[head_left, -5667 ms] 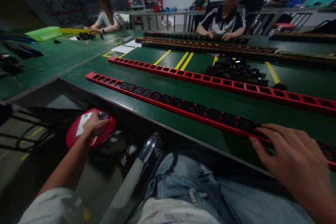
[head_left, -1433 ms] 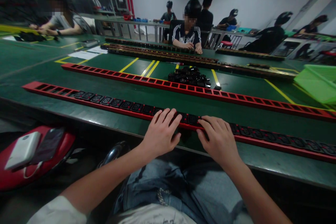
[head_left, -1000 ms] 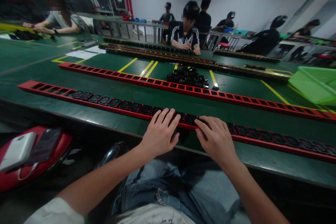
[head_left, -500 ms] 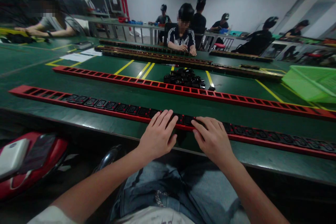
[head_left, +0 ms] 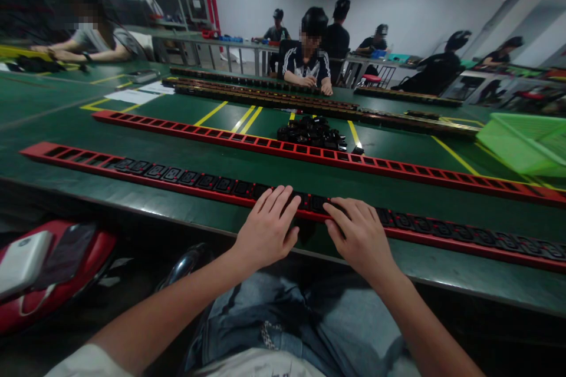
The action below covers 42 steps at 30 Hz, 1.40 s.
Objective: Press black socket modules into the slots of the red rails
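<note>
A long red strip (head_left: pixel 145 172) fitted with black sockets lies along the near edge of the green table (head_left: pixel 247 159). My left hand (head_left: pixel 266 228) rests on it with fingers stretched flat over the sockets. My right hand (head_left: pixel 359 237) lies just to the right, fingers also spread flat on the strip. Neither hand holds anything. A second red strip (head_left: pixel 398 168) with empty openings lies parallel behind. A heap of black socket parts (head_left: pixel 311 132) sits beyond that strip.
A red stool (head_left: pixel 66 280) at lower left carries a white power bank (head_left: pixel 22 262) and a phone (head_left: pixel 64 253). A green basket (head_left: pixel 526 141) stands at right. Dark strips (head_left: pixel 265 94) lie farther back, where other people sit working at the tables.
My left hand left the phone on the red stool and came onto the near strip beside my right hand. Over the last second both hands have stayed nearly still on it.
</note>
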Motion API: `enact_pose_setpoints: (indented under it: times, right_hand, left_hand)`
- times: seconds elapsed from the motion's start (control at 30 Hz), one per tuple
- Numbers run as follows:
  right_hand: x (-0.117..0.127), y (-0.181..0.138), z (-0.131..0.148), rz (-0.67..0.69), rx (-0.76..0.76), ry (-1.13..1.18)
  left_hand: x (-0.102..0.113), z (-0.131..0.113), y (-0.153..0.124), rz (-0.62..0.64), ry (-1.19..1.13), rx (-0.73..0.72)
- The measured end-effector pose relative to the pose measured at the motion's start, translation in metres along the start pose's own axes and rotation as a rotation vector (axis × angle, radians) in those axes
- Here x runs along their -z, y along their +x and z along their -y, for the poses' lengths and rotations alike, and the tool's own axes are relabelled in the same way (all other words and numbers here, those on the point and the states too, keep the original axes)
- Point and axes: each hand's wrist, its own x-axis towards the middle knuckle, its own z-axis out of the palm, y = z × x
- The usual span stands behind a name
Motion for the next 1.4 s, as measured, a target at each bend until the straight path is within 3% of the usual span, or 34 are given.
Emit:
enact_pose_setpoints:
  times: [1.4]
  right_hand:
    - [0.001, 0.001, 0.0, 0.009, -0.01, 0.007]
  left_hand:
    - [0.01, -0.001, 0.003, 0.065, 0.011, 0.054]
